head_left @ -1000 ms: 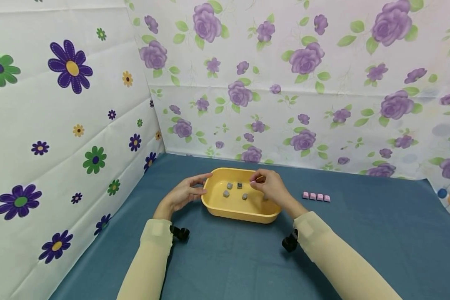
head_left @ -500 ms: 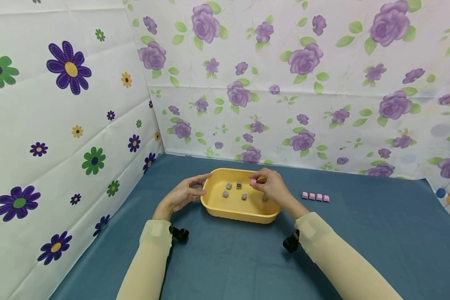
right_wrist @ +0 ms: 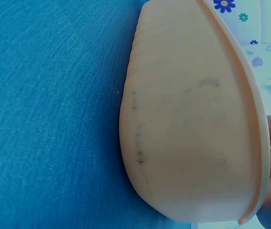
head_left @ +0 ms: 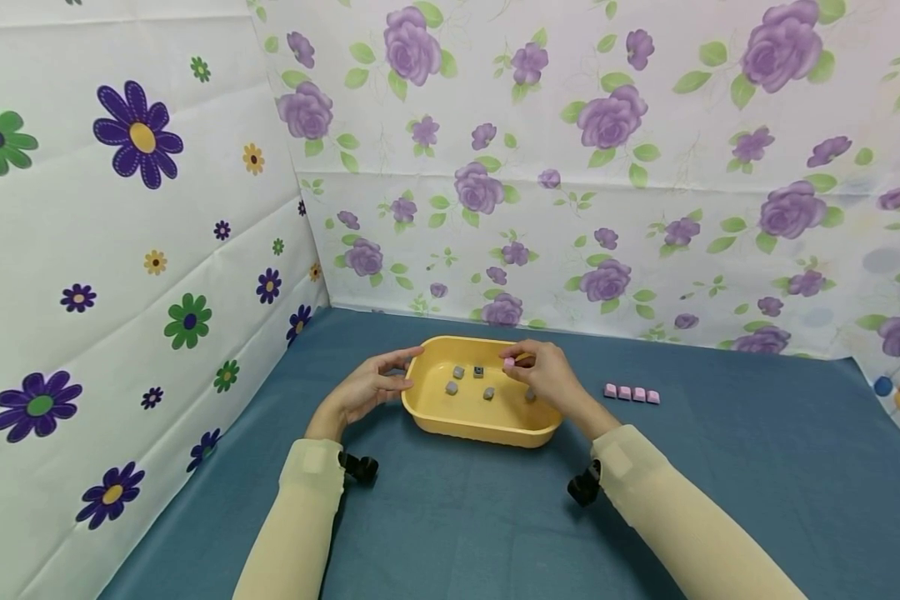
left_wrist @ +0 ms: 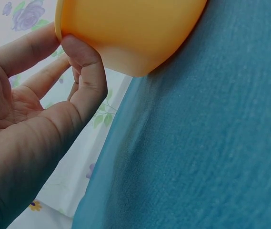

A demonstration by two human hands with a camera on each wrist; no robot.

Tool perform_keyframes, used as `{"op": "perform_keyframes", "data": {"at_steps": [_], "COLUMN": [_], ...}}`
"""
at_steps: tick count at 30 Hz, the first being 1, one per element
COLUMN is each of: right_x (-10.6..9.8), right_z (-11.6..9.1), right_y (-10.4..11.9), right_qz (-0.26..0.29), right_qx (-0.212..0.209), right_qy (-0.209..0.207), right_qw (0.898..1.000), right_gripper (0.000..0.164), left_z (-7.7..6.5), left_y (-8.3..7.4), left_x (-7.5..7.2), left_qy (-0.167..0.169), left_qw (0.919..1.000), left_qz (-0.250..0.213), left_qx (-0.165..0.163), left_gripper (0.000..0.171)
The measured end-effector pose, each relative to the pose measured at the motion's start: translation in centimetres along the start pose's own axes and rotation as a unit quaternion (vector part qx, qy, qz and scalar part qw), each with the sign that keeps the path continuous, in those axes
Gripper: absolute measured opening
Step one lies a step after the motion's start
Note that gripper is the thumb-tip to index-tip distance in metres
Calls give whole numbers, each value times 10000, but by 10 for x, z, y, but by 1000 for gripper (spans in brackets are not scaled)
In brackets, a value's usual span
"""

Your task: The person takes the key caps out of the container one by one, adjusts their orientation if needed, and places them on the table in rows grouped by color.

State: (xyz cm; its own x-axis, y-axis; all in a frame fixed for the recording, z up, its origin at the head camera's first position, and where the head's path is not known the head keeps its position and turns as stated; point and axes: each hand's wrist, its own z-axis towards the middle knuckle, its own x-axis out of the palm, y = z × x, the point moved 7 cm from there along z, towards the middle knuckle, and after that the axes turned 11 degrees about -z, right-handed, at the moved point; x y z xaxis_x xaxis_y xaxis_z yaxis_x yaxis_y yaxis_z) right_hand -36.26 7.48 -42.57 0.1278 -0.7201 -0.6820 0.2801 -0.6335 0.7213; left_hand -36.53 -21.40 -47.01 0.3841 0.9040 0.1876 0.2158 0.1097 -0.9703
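Observation:
A yellow tray (head_left: 450, 427) stands on the blue cloth in the head view. At its left end my left hand (head_left: 366, 387) pinches the rim; the left wrist view shows the thumb (left_wrist: 85, 71) and a finger meeting at the tray's edge. My right hand (head_left: 543, 373) is over the tray's right part, pinching a small pink keycap (head_left: 508, 363) between its fingertips. Several grey keycaps (head_left: 452, 388) lie scattered in the tray, one with a dark face (head_left: 478, 372) up. In the right wrist view the tray wall (right_wrist: 187, 119) hides the fingertips.
Several pink keycaps (head_left: 632, 394) stand in a short row on the blue cloth (head_left: 450, 525), right of the tray. Flowered sheets (head_left: 555, 217) hang behind and at the left.
The right hand stays over the tray; the pink keycap in its fingers has turned more into sight since a second ago. The left hand and tray have not visibly moved.

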Motion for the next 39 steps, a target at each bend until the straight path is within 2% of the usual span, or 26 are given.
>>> {"op": "perform_keyframes", "data": {"at_steps": [16,22,30,39], "right_x": [-9,-16,-33,-61], "right_z": [-1,-2,-5,-11], "right_y": [-2,-5,-13,-37], "right_qz": [19,13,38,26], "right_qx": [-122,-31,22,58], "right_qy": [-137,-155,-240,-450], "right_qw": [9998,9999,9997,9990], "right_gripper": [22,25,23,28], "left_z": [0,-1,1,0], "left_y": [0,-1,0,1], "left_x": [1,1,0,0], "left_qy": [6,2,15,-29], "left_qw": [10000,10000,10000,10000], "left_qz": [29,62,42,64], "left_qx": [16,16,16,-11], "left_gripper": [65,65,65,66]}}
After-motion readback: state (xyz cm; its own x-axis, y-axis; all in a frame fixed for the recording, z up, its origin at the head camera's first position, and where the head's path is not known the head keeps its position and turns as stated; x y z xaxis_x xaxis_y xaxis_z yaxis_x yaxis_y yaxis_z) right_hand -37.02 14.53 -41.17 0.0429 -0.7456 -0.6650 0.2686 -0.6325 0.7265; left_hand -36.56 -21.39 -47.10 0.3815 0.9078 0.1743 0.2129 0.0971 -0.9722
